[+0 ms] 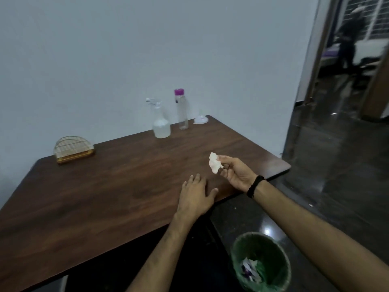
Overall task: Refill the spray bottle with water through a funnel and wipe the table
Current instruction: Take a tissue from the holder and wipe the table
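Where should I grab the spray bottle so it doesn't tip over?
Probably around the narrow neck of the spray bottle, just under the trigger head. It stands upright and its wide base would be harder to wrap. Come from the front, table-edge side: the wall is behind it and the purple-capped bottle stands close on its right.

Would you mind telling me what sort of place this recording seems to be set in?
Probably a plain indoor room, perhaps an office pantry or break area: a dark wooden table stands against a bare pale wall, a green waste bin sits on the polished dark floor, and a doorway opens onto another room.
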Available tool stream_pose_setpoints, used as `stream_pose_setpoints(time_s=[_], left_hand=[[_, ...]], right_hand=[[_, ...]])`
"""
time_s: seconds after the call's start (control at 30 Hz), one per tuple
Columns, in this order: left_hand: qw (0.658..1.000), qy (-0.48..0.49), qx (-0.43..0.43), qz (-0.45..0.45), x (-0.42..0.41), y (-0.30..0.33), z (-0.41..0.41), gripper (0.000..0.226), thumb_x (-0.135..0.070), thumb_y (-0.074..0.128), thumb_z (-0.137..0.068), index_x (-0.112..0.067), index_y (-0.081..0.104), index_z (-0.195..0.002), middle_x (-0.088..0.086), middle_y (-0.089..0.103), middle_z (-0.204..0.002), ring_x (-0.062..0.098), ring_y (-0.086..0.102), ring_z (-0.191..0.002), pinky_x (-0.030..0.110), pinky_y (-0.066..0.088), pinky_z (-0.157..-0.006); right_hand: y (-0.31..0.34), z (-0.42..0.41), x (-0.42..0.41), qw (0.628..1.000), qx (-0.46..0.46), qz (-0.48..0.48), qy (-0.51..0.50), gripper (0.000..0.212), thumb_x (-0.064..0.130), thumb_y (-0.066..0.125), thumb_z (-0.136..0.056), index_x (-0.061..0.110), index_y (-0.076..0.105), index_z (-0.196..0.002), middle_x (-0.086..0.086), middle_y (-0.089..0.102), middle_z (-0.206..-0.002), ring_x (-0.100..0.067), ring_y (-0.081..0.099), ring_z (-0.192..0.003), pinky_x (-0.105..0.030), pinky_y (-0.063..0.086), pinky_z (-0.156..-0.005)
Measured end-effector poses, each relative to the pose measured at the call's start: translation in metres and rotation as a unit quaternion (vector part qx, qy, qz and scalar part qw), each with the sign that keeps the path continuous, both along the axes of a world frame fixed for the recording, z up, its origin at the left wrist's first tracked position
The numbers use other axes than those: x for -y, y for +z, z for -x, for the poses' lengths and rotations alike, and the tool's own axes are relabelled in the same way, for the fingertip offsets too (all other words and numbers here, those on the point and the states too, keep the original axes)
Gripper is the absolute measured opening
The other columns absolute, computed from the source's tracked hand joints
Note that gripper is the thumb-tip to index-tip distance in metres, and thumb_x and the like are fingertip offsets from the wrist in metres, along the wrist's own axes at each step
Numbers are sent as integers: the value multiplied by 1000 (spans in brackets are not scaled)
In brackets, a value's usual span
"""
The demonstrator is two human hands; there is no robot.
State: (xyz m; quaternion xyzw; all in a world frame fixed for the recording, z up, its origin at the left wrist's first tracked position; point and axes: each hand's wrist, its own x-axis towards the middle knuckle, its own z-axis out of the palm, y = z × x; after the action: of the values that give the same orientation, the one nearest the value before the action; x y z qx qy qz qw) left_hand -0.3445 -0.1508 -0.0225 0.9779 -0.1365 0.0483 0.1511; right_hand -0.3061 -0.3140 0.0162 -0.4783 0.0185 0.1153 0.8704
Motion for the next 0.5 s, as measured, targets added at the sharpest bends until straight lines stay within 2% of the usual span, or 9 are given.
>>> stream_pose_setpoints(time_s=[0.07, 0.17, 0.23, 0.3, 0.37, 0.5], left_hand=[[997, -62, 50, 17, 45, -5, 14, 56, -54, 47, -93, -16, 55, -134, 7, 54, -140, 28, 46, -134, 41, 36, -110], [981, -145, 119, 50, 101, -19, 38, 47, -47, 50, -92, -19, 59, -129, 1, 62, -125, 20, 54, -116, 35, 43, -102], [962, -215, 167, 40, 130, -35, 52, 30, -37, 53, -91, -16, 66, -108, 3, 68, -105, 20, 57, -97, 34, 47, -84], [942, -282, 181, 7, 151, -56, 60, 17, -29, 57, -87, -16, 68, -90, 3, 68, -89, 21, 57, -82, 34, 45, -70], [943, -299, 147, -6, 163, -78, 62, 13, -27, 60, -83, -17, 67, -85, 3, 67, -84, 22, 58, -79, 34, 44, -68], [974, -227, -13, 9, 168, -119, 49, 22, -32, 56, -87, -17, 68, -98, 5, 70, -99, 26, 62, -92, 35, 47, -76]], right_hand=[[-5, 13, 36, 999, 23, 33, -34, 21, 1, 57, -92, 3, 63, -111, -11, 70, -96, -14, 70, -74, -20, 57, -61], [-17, 38, 89, 992, 58, 77, -76, 20, -4, 52, -93, 7, 63, -106, -7, 69, -89, -12, 67, -66, -20, 55, -54], [-28, 55, 124, 988, 69, 89, -107, 24, -5, 49, -94, 8, 65, -105, -4, 69, -87, -11, 66, -67, -21, 55, -54], [-44, 71, 157, 986, 66, 86, -129, 26, -6, 46, -94, 9, 66, -101, -2, 68, -85, -11, 64, -68, -21, 55, -55], [-64, 83, 185, 984, 39, 88, -148, 26, -6, 45, -94, 8, 66, -96, -4, 66, -83, -11, 63, -67, -22, 55, -55], [-129, 95, 219, 971, -73, 153, -169, 22, -6, 48, -95, 7, 64, -88, -10, 64, -79, -12, 66, -57, -25, 57, -51]])
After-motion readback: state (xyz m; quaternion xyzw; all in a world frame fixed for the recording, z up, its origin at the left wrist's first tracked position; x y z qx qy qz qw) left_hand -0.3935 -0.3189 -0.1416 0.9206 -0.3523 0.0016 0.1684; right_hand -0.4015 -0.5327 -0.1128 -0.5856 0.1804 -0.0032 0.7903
